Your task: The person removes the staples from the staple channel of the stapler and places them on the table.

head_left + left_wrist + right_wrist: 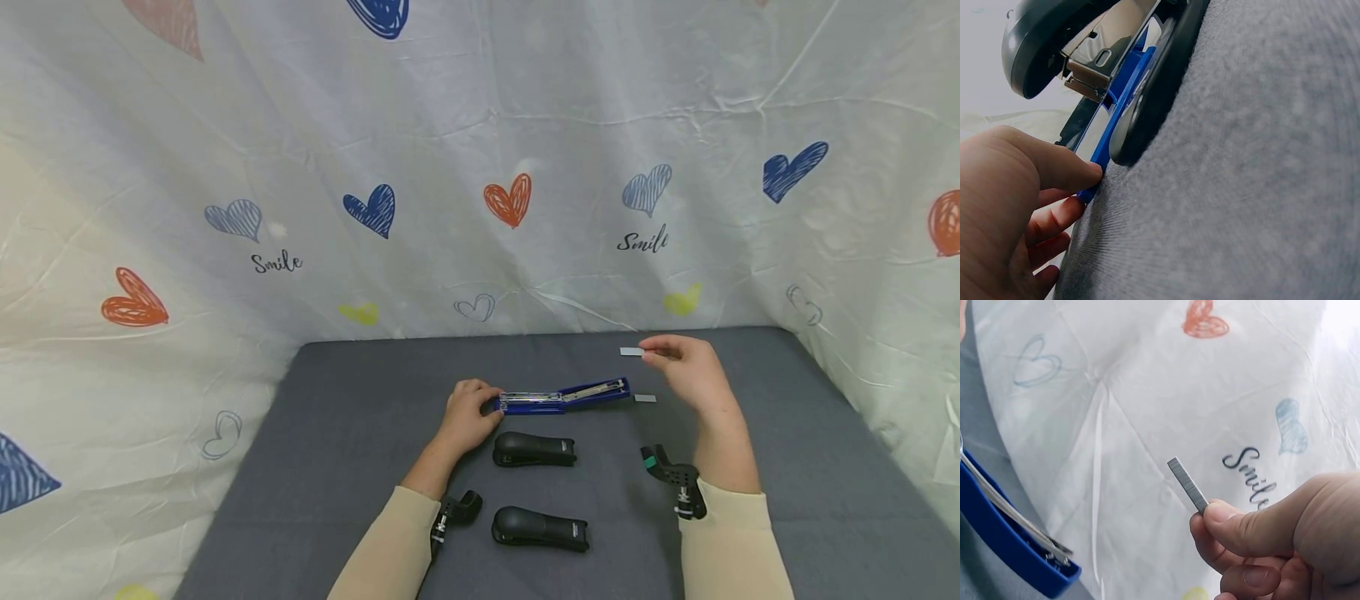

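A blue stapler (532, 408) lies opened out flat on the grey cloth, its metal staple channel showing. My left hand (467, 417) pinches its left end; in the left wrist view the thumb (1079, 172) presses on the blue edge with the fingers beneath. Above the cloth, to the right of and beyond the stapler, my right hand (692, 375) holds a strip of staples (1186, 484) by one end between thumb and index finger. The strip's other end points left, free in the air. A second staple strip (645, 398) rests beside the stapler's right tip.
Two black staplers lie nearer me, one (534, 450) just in front of the blue stapler and the other (540, 531) closer to the front. The grey cloth (345, 467) covers the table. Behind it hangs a white curtain (427, 267) with printed hearts.
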{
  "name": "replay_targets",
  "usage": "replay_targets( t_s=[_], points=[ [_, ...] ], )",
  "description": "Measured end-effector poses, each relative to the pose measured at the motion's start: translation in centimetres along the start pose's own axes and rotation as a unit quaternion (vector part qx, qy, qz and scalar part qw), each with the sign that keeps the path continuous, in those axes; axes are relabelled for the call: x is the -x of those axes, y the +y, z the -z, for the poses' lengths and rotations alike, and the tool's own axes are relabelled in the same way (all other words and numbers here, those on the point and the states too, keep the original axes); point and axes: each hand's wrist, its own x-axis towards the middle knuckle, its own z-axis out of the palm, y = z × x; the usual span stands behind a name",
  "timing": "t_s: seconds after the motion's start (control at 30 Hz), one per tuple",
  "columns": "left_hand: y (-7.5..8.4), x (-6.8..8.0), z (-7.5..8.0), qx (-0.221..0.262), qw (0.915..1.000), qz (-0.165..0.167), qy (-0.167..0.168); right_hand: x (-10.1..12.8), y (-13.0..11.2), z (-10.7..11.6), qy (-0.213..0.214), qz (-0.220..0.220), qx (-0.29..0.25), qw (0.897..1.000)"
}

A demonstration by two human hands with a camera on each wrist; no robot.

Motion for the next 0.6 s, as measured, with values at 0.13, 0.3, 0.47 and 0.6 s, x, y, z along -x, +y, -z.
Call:
replay_targets(
  t_s=[0.13,0.3,0.47,0.6],
  points=[
    [0.1,0.0,0.1,0.002,1.0,0.001,0.0,-0.1,0.6,0.3,0.0,-0.01,0.0,1.0],
    [0.1,0.0,0.0,0.0,1.0,0.002,0.001,-0.3,1.5,0.3,0.006,-0.026,0.003,1.0],
    [-0.1,0.0,-0.1,-0.001,1.0,-0.002,0.003,-0.9,2.8,0.3,0.02,-0.041,0.014,0.999],
    [0.0,0.0,0.0,-0.003,1.0,-0.005,0.007,-1.3,4.3,0.3,0.028,-0.056,0.017,0.998]
  ],
)
